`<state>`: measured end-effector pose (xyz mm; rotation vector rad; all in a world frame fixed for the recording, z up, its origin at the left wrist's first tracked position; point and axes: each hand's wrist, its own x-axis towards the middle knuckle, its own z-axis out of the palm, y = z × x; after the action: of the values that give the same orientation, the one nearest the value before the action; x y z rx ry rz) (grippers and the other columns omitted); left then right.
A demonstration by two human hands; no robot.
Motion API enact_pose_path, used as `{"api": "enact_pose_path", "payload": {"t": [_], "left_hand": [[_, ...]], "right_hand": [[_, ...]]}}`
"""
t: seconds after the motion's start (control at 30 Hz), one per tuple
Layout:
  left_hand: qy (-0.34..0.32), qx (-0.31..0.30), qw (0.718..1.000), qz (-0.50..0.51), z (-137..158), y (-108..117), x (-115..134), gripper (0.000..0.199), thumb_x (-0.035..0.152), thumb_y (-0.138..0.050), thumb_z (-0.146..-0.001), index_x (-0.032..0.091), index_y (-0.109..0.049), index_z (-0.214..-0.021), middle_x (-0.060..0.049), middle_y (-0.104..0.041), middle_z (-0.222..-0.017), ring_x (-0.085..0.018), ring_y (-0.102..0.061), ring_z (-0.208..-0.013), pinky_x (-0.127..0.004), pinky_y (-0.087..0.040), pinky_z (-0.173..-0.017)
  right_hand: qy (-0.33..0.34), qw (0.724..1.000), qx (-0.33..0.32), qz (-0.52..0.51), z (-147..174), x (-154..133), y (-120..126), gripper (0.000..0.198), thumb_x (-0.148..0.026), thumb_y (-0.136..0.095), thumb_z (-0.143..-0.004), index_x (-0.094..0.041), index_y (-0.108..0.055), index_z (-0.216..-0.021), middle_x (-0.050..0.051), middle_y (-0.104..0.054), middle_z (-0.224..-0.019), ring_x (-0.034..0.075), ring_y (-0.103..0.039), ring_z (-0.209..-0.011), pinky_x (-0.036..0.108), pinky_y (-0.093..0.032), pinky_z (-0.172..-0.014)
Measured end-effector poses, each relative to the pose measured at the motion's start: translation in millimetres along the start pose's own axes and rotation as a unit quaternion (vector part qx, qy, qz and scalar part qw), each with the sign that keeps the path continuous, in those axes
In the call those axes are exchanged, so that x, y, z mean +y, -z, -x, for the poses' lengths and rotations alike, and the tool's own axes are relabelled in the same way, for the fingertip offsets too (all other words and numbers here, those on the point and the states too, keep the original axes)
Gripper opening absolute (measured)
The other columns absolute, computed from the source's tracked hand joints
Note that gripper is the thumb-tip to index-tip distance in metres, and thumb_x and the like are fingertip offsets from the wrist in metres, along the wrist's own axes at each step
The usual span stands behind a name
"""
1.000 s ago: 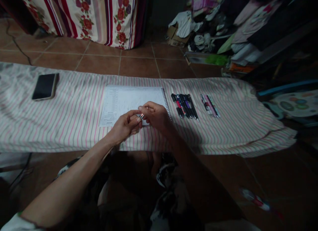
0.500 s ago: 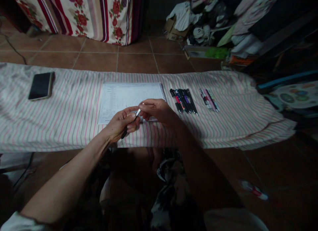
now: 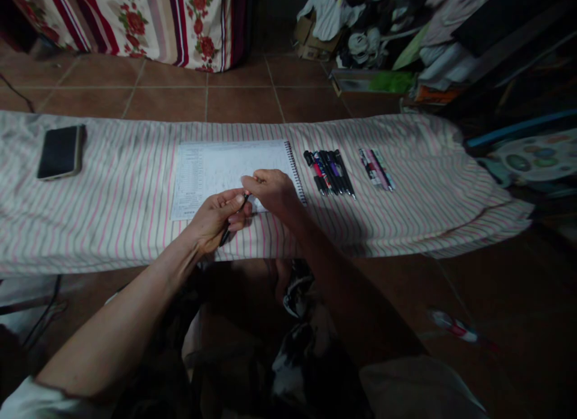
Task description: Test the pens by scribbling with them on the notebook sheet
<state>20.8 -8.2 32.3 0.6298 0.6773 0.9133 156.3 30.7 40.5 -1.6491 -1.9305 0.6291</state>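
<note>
My left hand [image 3: 214, 217] is closed around a dark pen [image 3: 225, 235], whose lower end pokes out below the fingers. The pen slants up to the right, toward my right hand [image 3: 276, 189]. That hand is closed too, thumb and fingers pinched at the pen's upper end, which they mostly hide. Under both hands lies a spiral notebook [image 3: 220, 162], its page printed and coil on the right side. Right of it, several pens [image 3: 332, 174] lie side by side in a row. Farther right is a smaller group of pens [image 3: 377, 170], some pink and patterned.
A striped cloth [image 3: 121, 208] covers the long table. At its left lies a phone [image 3: 61, 152], dark screen up. Beyond the table are a tiled floor [image 3: 238, 103], a flowered curtain [image 3: 166, 22] and a heap with a cardboard box [image 3: 313, 43]. A bottle [image 3: 453, 326] lies on the floor at right.
My right hand has turned and its fingers have curled in more over the pen's upper end, so the shiny part seen before is now mostly covered. The view has shifted slightly.
</note>
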Motion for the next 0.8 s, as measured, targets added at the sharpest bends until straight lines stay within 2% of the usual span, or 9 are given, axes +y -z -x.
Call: {"api": "enact_pose_path", "payload": {"t": [0.13,0.2,0.27,0.37,0.43,0.5,0.6,0.7,0.8], "left_hand": [[0.016,0.028,0.999,0.007,-3.5,1.4,-2.1,0.007,0.012,-0.062,-0.075,0.006,-0.06,-0.077,-0.004,-0.057,-0.062,0.0,-0.033,-0.04,-0.011,-0.025,-0.034],[0.02,0.042,0.999,0.014,-4.6,1.7,-0.9,0.006,0.011,-0.061,-0.075,0.006,-0.06,-0.073,-0.004,-0.056,-0.061,0.0,-0.032,-0.039,-0.01,-0.024,-0.033],[0.021,0.049,0.998,0.025,-5.0,2.1,2.2,0.004,0.01,-0.06,-0.075,0.006,-0.06,-0.074,-0.002,-0.055,-0.06,0.001,-0.031,-0.039,-0.009,-0.024,-0.033],[0.033,0.037,0.998,0.028,-4.1,3.4,7.5,0.007,0.009,-0.06,-0.074,0.005,-0.06,-0.08,-0.001,-0.054,-0.059,0.001,-0.03,-0.038,-0.009,-0.022,-0.032],[0.044,0.02,0.999,0.017,-2.6,4.0,9.6,0.01,0.012,-0.063,-0.073,0.006,-0.06,-0.08,0.0,-0.053,-0.059,0.001,-0.029,-0.038,-0.009,-0.021,-0.032],[0.049,0.005,0.999,-0.005,-0.6,3.6,10.1,0.015,0.017,-0.066,-0.072,0.006,-0.059,-0.08,0.0,-0.052,-0.058,0.001,-0.028,-0.038,-0.01,-0.02,-0.032],[0.031,0.002,0.998,-0.056,2.8,1.5,9.9,0.025,0.023,-0.067,-0.073,0.009,-0.057,-0.091,0.0,-0.053,-0.058,0.001,-0.028,-0.037,-0.011,-0.019,-0.034],[-0.007,0.006,0.992,-0.127,5.6,0.4,9.0,0.039,0.026,-0.066,-0.074,0.015,-0.048,-0.107,0.003,-0.054,-0.057,-0.001,-0.03,-0.037,-0.013,-0.021,-0.036],[-0.041,-0.007,0.976,-0.215,7.6,2.5,6.9,0.036,0.031,-0.06,-0.079,0.017,-0.043,-0.107,0.005,-0.052,-0.056,-0.003,-0.032,-0.038,-0.015,-0.024,-0.036]], "right_hand": [[0.023,1.0,0.019,-0.002,3.9,4.6,-2.6,0.027,-0.037,-0.05,-0.079,-0.017,-0.059,-0.063,0.001,-0.05,-0.06,0.013,-0.046,-0.062,0.024,-0.028,-0.055],[0.032,0.998,0.018,-0.045,5.3,7.6,-3.0,0.024,-0.038,-0.053,-0.079,-0.018,-0.062,-0.071,0.003,-0.055,-0.065,0.014,-0.051,-0.067,0.024,-0.032,-0.057],[0.03,0.991,-0.015,-0.132,4.8,11.2,-2.1,0.022,-0.039,-0.052,-0.08,-0.019,-0.063,-0.082,0.002,-0.06,-0.069,0.014,-0.054,-0.068,0.023,-0.037,-0.059],[0.038,0.95,-0.092,-0.297,1.8,17.0,1.3,0.027,-0.033,-0.051,-0.079,-0.019,-0.059,-0.101,0.002,-0.064,-0.085,0.012,-0.058,-0.068,0.023,-0.043,-0.062],[0.045,0.922,-0.126,-0.362,0.3,20.5,4.6,0.031,-0.029,-0.055,-0.075,-0.016,-0.058,-0.103,0.003,-0.064,-0.089,0.012,-0.06,-0.071,0.024,-0.045,-0.063],[0.041,0.921,-0.135,-0.364,-0.1,23.1,8.6,0.026,-0.028,-0.058,-0.072,-0.015,-0.061,-0.094,0.003,-0.064,-0.081,0.013,-0.06,-0.07,0.023,-0.045,-0.062],[0.058,0.94,-0.136,-0.309,1.3,25.1,15.4,0.02,-0.031,-0.06,-0.072,-0.015,-0.063,-0.083,0.001,-0.064,-0.074,0.012,-0.058,-0.068,0.022,-0.043,-0.062],[0.082,0.954,-0.129,-0.258,4.0,24.4,19.9,0.024,-0.037,-0.06,-0.073,-0.014,-0.064,-0.08,-0.001,-0.061,-0.069,0.011,-0.054,-0.064,0.021,-0.039,-0.059],[0.09,0.968,-0.126,-0.199,7.4,20.6,18.6,0.029,-0.041,-0.056,-0.075,-0.013,-0.063,-0.073,-0.003,-0.052,-0.058,0.008,-0.045,-0.055,0.02,-0.033,-0.053]]}}
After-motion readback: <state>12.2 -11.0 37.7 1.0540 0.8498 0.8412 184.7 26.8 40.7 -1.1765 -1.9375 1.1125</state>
